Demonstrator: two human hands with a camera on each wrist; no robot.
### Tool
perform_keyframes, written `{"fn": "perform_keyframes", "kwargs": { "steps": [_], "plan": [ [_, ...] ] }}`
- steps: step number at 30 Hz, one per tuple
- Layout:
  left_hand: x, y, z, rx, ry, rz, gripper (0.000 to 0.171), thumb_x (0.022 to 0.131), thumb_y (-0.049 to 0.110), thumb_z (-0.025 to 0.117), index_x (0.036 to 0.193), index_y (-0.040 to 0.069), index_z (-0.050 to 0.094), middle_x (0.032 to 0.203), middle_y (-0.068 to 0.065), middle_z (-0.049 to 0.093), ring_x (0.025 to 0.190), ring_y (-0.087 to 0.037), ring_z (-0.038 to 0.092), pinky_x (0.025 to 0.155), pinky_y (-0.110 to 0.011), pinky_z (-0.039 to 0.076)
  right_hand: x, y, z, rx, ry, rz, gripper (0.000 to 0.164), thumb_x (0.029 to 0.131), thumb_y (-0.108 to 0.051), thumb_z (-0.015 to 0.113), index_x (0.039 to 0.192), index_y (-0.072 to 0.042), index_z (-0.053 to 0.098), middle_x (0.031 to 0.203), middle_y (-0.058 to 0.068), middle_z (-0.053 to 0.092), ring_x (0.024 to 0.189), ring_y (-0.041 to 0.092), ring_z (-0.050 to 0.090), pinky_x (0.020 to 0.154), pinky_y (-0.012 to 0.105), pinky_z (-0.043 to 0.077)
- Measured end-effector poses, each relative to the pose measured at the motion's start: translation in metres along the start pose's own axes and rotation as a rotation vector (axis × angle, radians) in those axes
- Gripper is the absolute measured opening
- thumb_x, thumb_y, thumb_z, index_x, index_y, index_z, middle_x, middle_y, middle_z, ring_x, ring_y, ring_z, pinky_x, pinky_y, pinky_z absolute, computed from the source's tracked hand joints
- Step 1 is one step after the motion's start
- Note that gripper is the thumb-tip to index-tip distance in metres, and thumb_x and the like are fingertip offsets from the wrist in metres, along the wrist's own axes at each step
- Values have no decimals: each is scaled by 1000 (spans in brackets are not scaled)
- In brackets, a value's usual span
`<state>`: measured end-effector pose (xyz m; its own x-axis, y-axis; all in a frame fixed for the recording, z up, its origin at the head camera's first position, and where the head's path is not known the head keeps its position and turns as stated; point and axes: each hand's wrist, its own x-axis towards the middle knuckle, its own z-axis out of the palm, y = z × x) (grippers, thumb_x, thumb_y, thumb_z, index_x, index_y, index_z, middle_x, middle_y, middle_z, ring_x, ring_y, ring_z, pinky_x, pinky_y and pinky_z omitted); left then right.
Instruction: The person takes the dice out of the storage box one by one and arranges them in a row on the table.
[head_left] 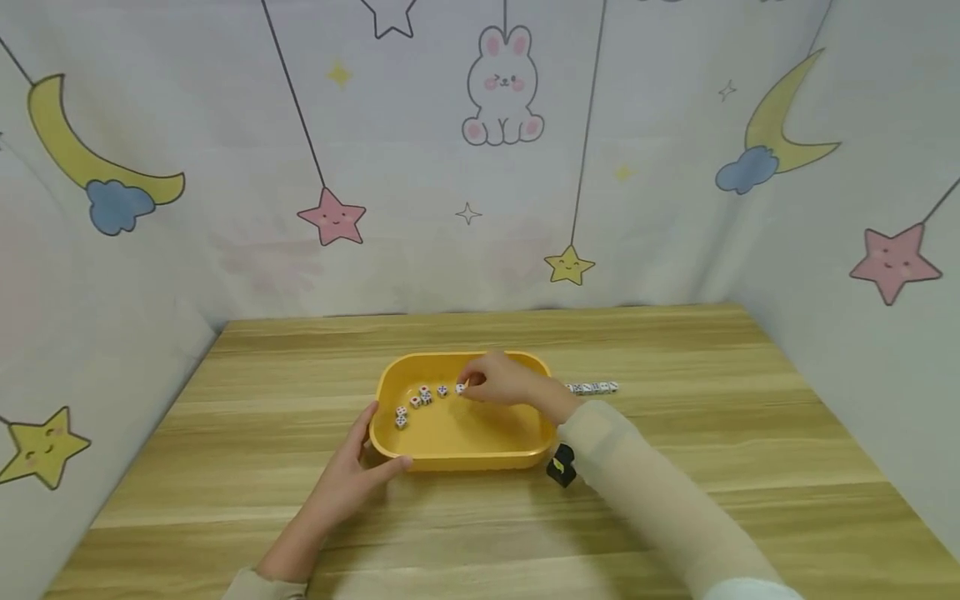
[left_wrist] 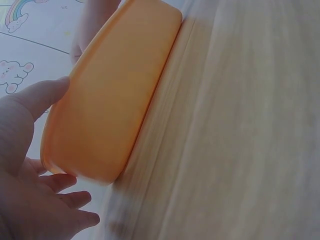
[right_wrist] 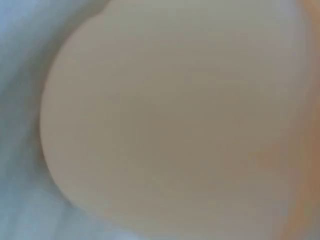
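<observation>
A yellow plastic tray with raised walls sits on the wooden table. My left hand holds its near left corner, thumb on the front rim and fingers along the left end. The left wrist view shows the thumb against the tray wall, the other fingers spread around the end. Inside the tray, my right hand pinches a white die between thumb and fingertips. Several white dice with dark dots lie left of it, among them one die near the left wall.
A row of white dice stands on the table just right of the tray, partly behind my right wrist. Near the tray's front right corner is a small black object beside my sleeve. A patterned curtain hangs behind the table.
</observation>
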<state>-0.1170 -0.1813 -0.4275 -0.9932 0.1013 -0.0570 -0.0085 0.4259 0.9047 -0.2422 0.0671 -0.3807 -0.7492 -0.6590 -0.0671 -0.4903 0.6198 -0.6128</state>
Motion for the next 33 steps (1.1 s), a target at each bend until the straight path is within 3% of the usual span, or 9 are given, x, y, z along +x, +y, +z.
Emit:
{"fn": "perform_keyframes", "kwargs": {
  "steps": [5,10,16,21,24,29,33],
  "plan": [
    [0,0,-1,5,0,-5,102,80,35,79,155,13,13,156,-16,27,143,-39,23,114,-60,14,-18,6,-23,83,19,0,21,93,-12,61,111,-2,68,88,3,66,71,10,54,64,21,48],
    [-1,0,-1,8,4,-9,101,81,34,78,155,13,13,156,-16,28,143,-39,23,114,-60,14,-36,22,-46,162,62,33,24,94,-11,60,114,1,65,93,14,67,73,15,56,66,26,50],
    [-1,0,-1,6,8,4,100,81,33,78,155,13,14,155,-17,30,142,-40,23,114,-60,15,-63,48,-73,175,162,105,27,94,-11,61,116,5,63,92,14,67,77,24,60,73,42,54],
    [0,0,-1,-4,0,3,100,81,32,78,155,13,13,155,-16,30,143,-39,23,114,-61,14,-87,75,-91,160,215,146,26,94,-11,60,113,6,63,86,8,64,74,20,57,67,34,52],
    [0,1,-2,-4,-5,-1,101,81,33,78,156,14,12,155,-16,29,143,-39,22,113,-61,14,-102,90,-98,148,234,171,26,95,-12,60,111,7,63,85,9,63,73,17,56,66,31,51],
    [0,1,-2,5,-4,5,101,82,35,77,156,14,12,156,-16,28,143,-40,22,113,-62,13,-123,112,-101,138,243,210,27,95,-11,59,112,9,63,86,17,64,74,19,58,70,42,54],
    [0,1,-1,-4,-5,17,101,82,33,78,155,13,12,155,-17,29,143,-39,23,113,-61,13,-135,129,-97,139,227,240,27,94,-8,59,113,12,62,84,18,64,73,18,58,71,42,54]
  ]
}}
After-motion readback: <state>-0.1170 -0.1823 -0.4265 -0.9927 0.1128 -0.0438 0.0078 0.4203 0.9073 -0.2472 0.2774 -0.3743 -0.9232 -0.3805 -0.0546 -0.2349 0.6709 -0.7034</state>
